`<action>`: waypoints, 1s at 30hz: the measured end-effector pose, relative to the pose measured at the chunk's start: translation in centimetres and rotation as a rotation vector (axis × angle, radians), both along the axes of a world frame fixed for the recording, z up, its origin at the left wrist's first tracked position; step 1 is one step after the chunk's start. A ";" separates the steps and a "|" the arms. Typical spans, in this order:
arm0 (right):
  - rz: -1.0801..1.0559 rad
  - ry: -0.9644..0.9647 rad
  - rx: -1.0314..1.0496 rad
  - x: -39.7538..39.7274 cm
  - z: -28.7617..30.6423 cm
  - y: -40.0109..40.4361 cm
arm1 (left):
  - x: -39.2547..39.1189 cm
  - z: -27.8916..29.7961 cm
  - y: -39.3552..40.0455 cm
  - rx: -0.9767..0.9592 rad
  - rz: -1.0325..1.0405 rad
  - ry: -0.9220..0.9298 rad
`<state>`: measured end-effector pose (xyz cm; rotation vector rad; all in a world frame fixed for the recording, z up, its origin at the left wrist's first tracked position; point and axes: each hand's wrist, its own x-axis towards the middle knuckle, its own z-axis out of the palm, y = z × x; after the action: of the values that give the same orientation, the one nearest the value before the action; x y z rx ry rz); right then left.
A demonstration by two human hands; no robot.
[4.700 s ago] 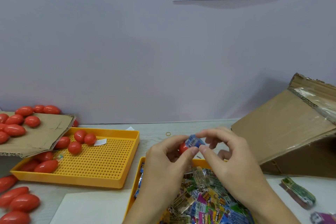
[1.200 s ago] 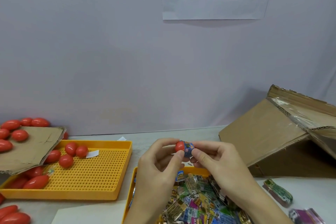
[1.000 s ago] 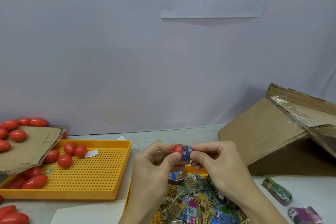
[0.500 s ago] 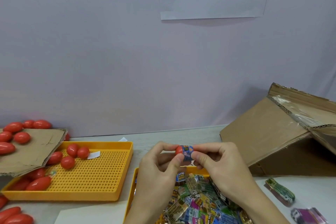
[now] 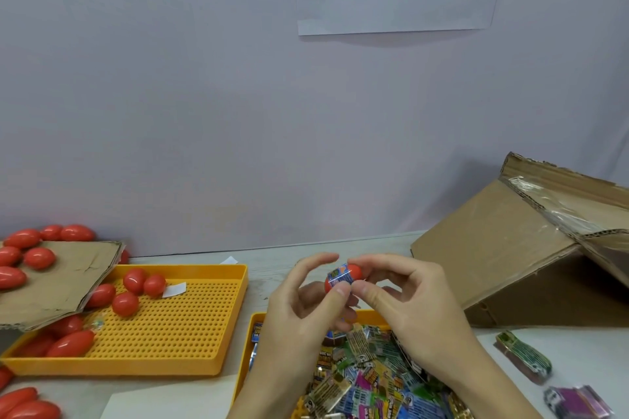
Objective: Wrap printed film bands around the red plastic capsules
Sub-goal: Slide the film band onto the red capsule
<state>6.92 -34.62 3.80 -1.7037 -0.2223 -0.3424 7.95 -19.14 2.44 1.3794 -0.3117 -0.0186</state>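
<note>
Hands meeting at centre above the table (image 5: 272,269): left hand (image 5: 303,313) and right hand (image 5: 405,306), two in all, both pinching one red capsule (image 5: 354,271) between thumbs and fingertips, raised just over the near tray. One printed film band (image 5: 340,275), blue, ringing the capsule's middle, tilted; red showing at both ends, underside hidden by thumbs

Two yellow trays. Left tray (image 5: 190,367), perforated floor, holding four loose capsules (image 5: 134,281) in plain sight plus several more half hidden under a cardboard flap (image 5: 64,279); exact count impossible. One small white paper slip (image 5: 174,290) beside them. Near tray (image 5: 250,343), mostly covered by the forearms, heaped with loose film bands (image 5: 360,381) too tangled to count, bottom cut off by the frame

Roughly six more capsules (image 5: 39,257) resting on and behind the flap, others cut off at the left edge and bottom-left corner (image 5: 23,405)

One large tipped cardboard box (image 5: 503,248) at right, partly out of frame. Two flattened band bundles on the table near it: green one (image 5: 524,352), purple one (image 5: 575,401)

One white paper sheet (image 5: 398,7) on the wall, with a red barred strip; characters above cropped, unreadable. White sheet (image 5: 170,401) at bottom edge, partly seen
</note>
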 end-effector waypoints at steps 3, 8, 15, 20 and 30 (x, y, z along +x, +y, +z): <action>0.007 0.006 0.004 0.1 -0.1 -0.1 | -0.1 0.1 -0.1 0.091 0.030 -0.060; -0.033 -0.006 0.047 -0.1 -0.2 0.3 | -0.1 0.3 -0.3 0.050 0.098 -0.056; -0.011 0.171 0.051 -0.1 0.0 2.1 | 0.1 -1.0 -0.7 0.367 0.449 -0.379; -0.089 0.192 0.144 0.1 -0.1 2.6 | 0.1 -1.0 -0.8 0.518 0.490 -0.496; -0.276 0.141 -0.048 -0.5 -0.3 4.8 | 0.1 -1.2 -0.7 0.653 0.462 -0.570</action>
<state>6.45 -29.78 3.48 -1.8013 0.1109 -0.4204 8.00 -19.81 1.29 2.0702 -0.4763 0.7212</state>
